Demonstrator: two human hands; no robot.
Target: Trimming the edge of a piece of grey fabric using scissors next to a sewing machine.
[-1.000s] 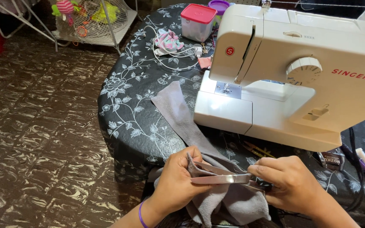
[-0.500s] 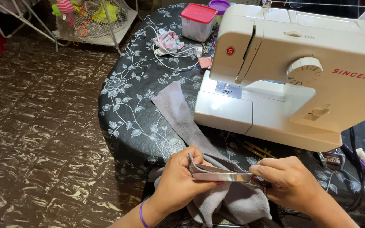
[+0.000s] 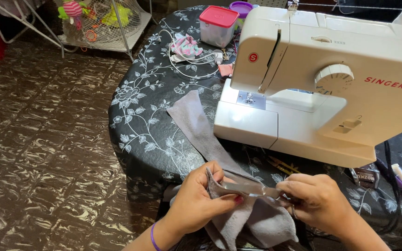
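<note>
At the frame's bottom, left hand (image 3: 196, 204) and right hand (image 3: 319, 200) each pinch the grey cloth (image 3: 257, 218), grips closed, stretching its folded edge flat below the sewing machine (image 3: 322, 83).

Left hand (image 3: 200, 201) pinching, right hand (image 3: 316, 201) pinching, close together, palms inward
</note>
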